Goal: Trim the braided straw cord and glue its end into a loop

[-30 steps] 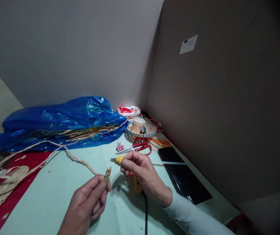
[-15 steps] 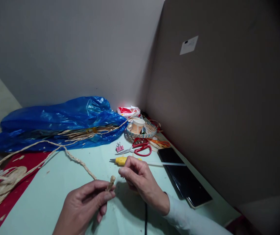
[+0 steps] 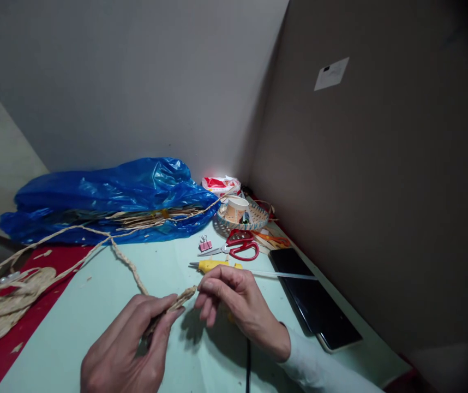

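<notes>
My left hand (image 3: 136, 338) pinches a braided straw piece (image 3: 185, 296) between thumb and fingers, its end pointing right. From behind that hand a plaited straw cord (image 3: 130, 266) runs up and left. My right hand (image 3: 238, 305) has thumb and forefinger pressed together at the tip of the braided piece; whatever they grip is too small to make out. Partly hidden behind the right hand lies a yellow glue gun (image 3: 213, 266), with a pale glue stick (image 3: 287, 274) reaching out to the right. Its body is mostly covered.
A blue plastic bag (image 3: 107, 188) of straw lies at the back left. Red-handled scissors (image 3: 244, 250), a pink binder clip (image 3: 205, 244) and a woven basket (image 3: 258, 218) holding a paper cup (image 3: 237, 208) stand ahead. A black phone (image 3: 299, 295) lies right; flat coiled straw (image 3: 9, 322) lies left.
My left hand has turned, so the braided piece now slants right with more of its length showing. The right fingertips have come to its end. The view has shifted slightly.
</notes>
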Demonstrator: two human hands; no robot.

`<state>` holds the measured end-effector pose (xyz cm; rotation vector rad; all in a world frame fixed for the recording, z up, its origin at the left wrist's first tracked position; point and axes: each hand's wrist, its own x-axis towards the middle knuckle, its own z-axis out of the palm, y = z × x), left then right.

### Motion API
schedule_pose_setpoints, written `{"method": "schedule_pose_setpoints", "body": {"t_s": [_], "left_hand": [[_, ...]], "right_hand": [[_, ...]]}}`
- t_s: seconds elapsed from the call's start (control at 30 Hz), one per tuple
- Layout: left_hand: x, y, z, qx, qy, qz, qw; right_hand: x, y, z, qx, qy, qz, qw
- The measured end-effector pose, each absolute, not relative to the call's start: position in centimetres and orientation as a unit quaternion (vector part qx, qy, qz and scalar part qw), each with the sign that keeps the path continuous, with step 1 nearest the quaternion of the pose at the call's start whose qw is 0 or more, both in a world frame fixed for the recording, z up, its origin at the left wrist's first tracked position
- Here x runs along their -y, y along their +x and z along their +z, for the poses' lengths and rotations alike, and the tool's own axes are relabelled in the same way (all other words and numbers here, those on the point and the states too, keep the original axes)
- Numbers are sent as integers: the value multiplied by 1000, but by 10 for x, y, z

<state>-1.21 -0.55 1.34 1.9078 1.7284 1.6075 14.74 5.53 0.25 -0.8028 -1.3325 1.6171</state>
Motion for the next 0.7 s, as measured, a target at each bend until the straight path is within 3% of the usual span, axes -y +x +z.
{"method": "schedule_pose_setpoints", "body": {"t_s": [0.37, 0.7], "left_hand": [[-1, -33, -4, -469, 733, 493, -1], [-3, -31, -12, -514, 656, 510, 213]], "right_hand": [[-55, 149, 2, 558, -337, 617, 441], [-56, 155, 6, 612, -402, 489, 474]]}}
